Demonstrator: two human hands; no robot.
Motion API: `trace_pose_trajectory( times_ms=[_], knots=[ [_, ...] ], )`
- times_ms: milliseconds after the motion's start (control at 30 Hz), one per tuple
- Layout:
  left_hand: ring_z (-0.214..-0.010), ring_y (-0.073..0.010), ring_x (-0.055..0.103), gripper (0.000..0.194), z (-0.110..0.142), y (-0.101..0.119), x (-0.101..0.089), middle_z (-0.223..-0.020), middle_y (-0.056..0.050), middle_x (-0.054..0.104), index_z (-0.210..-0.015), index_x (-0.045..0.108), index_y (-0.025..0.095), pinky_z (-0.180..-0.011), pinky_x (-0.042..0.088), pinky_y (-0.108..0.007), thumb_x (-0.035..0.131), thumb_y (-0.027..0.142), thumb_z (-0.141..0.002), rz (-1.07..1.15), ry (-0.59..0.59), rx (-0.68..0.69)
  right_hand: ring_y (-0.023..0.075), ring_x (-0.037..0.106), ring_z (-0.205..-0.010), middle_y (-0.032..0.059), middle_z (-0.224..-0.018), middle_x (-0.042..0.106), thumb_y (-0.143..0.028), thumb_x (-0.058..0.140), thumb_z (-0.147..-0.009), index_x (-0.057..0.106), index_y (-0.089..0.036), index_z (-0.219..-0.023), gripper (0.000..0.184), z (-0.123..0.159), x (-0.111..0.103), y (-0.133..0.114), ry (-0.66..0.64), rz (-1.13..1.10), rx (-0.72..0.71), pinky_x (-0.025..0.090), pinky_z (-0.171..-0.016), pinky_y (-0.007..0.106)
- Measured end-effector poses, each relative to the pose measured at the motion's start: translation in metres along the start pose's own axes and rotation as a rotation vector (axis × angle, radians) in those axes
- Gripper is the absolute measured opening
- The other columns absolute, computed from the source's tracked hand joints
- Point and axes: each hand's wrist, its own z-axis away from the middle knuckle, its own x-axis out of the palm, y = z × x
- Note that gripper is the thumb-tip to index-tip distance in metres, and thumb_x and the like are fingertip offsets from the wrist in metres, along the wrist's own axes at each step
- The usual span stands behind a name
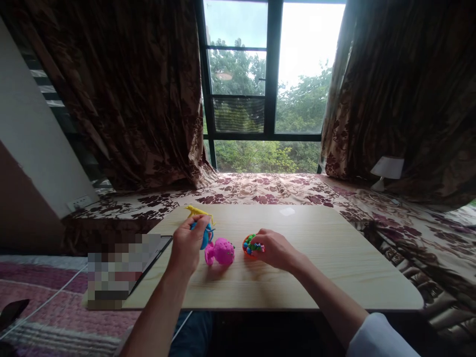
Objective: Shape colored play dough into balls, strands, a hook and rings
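Note:
My left hand (189,243) is closed round a blue toy (205,239) with thin, leg-like strands on its right side; the fingers cover part of it. Just beyond that hand lies a yellow toy (197,212) with long thin limbs. A bright pink, bumpy round toy (224,251) with a flared end rests on the table to the right of the blue one. My right hand (277,249) is at a small orange bowl (244,250) of green, blue and other coloured small pieces (251,243). Its fingers are bent in among the pieces, and whatever they pinch is partly hidden.
Beneath the toys is a light wooden table (316,272) with cut corners. A dark-edged flat object (150,260), partly blurred out, lies on its left side. Behind stand a flower-patterned window ledge (267,186), curtains, and a small white lamp (387,167).

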Motion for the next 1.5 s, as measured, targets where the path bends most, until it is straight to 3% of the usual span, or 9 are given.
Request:
trace_pose_trajectory(
  times_ms=[67, 167, 267, 333, 433, 500, 1067, 1267, 1500],
  knots=[
    [-0.048, -0.0109, 0.054, 0.030, 0.029, 0.014, 0.012, -0.056, 0.005, 0.053, -0.086, 0.054, 0.016, -0.046, 0.043, -0.022, 0.060, 0.036, -0.065, 0.337, -0.125, -0.153, 0.0136, 0.051, -0.075, 0.0025, -0.086, 0.057, -0.033, 0.056, -0.074, 0.064, -0.025, -0.090, 0.019, 0.000, 0.000, -0.003, -0.003, 0.029, 0.003, 0.034, -0.065, 0.021],
    [-0.054, -0.0123, 0.059, 0.025, 0.069, 0.011, 0.032, -0.068, 0.000, 0.060, -0.085, 0.053, 0.016, -0.050, 0.047, -0.024, 0.059, 0.031, -0.065, 0.463, -0.282, -0.310, 0.0134, 0.051, -0.072, 0.0025, -0.082, 0.057, -0.035, 0.058, -0.073, 0.064, -0.023, -0.090, 0.021, 0.002, 0.000, -0.004, -0.005, 0.032, 0.021, 0.034, -0.063, 0.020],
    [-0.060, -0.0161, 0.061, 0.021, 0.092, -0.011, 0.049, -0.069, -0.003, 0.062, -0.082, 0.058, 0.014, -0.053, 0.049, -0.028, 0.056, 0.028, -0.066, 0.216, -0.333, -0.198, 0.0121, 0.052, -0.070, 0.0025, -0.082, 0.057, -0.033, 0.055, -0.077, 0.063, -0.022, -0.091, 0.019, 0.004, 0.000, -0.001, -0.010, -0.006, 0.025, 0.034, -0.062, 0.020],
    [-0.068, -0.0179, 0.061, 0.020, 0.099, -0.024, 0.058, -0.073, -0.003, 0.064, -0.083, 0.060, 0.016, -0.062, 0.049, -0.031, 0.053, 0.026, -0.068, -0.019, -0.322, 0.019, 0.0117, 0.053, -0.070, 0.0024, -0.082, 0.058, -0.030, 0.053, -0.079, 0.064, -0.022, -0.090, 0.017, 0.004, 0.000, 0.002, -0.011, -0.029, -0.002, 0.035, -0.062, 0.020],
    [-0.082, -0.0185, 0.058, 0.019, 0.101, -0.032, 0.067, -0.085, -0.004, 0.063, -0.086, 0.061, 0.019, -0.076, 0.045, -0.033, 0.047, 0.024, -0.075, -0.248, -0.297, 0.312, 0.0112, 0.053, -0.070, 0.0020, -0.081, 0.058, -0.025, 0.050, -0.081, 0.064, -0.021, -0.086, 0.016, 0.004, 0.000, 0.008, -0.010, -0.056, -0.053, 0.035, -0.063, 0.019],
    [-0.081, -0.0186, 0.057, 0.018, 0.101, -0.032, 0.070, -0.084, -0.004, 0.062, -0.085, 0.060, 0.020, -0.075, 0.044, -0.033, 0.044, 0.025, -0.078, -0.356, -0.287, 0.385, 0.0104, 0.052, -0.069, 0.0017, -0.080, 0.058, -0.022, 0.049, -0.082, 0.065, -0.021, -0.084, 0.016, 0.004, 0.000, 0.011, -0.010, -0.073, -0.082, 0.035, -0.062, 0.018],
    [-0.081, -0.0185, 0.056, 0.017, 0.103, -0.036, 0.072, -0.083, -0.004, 0.059, -0.083, 0.057, 0.020, -0.073, 0.043, -0.030, 0.040, 0.024, -0.081, -0.477, -0.300, 0.432, 0.0101, 0.051, -0.063, 0.0017, -0.073, 0.061, -0.020, 0.046, -0.080, 0.065, -0.017, -0.077, 0.020, -0.004, -0.010, 0.011, -0.130, 0.025, -0.086, 0.033, -0.058, 0.018],
    [-0.082, -0.0190, 0.057, 0.017, 0.105, -0.034, 0.071, -0.084, -0.004, 0.060, -0.084, 0.057, 0.021, -0.073, 0.043, -0.031, 0.040, 0.023, -0.081, -0.479, -0.310, 0.433, 0.0123, 0.052, -0.065, 0.0027, -0.079, 0.061, -0.031, 0.059, -0.070, 0.065, -0.018, -0.082, 0.018, -0.005, -0.007, 0.008, -0.106, 0.059, -0.105, 0.034, -0.057, 0.019],
    [-0.079, -0.0188, 0.058, 0.016, 0.105, -0.032, 0.072, -0.081, -0.004, 0.061, -0.082, 0.058, 0.020, -0.071, 0.044, -0.031, 0.042, 0.022, -0.080, -0.490, -0.295, 0.437, 0.0102, 0.052, -0.060, -0.0002, -0.071, 0.063, -0.017, 0.045, -0.076, 0.066, -0.021, -0.087, 0.024, -0.006, -0.006, 0.019, -0.068, -0.009, -0.045, 0.035, -0.055, 0.019]
  ],
)
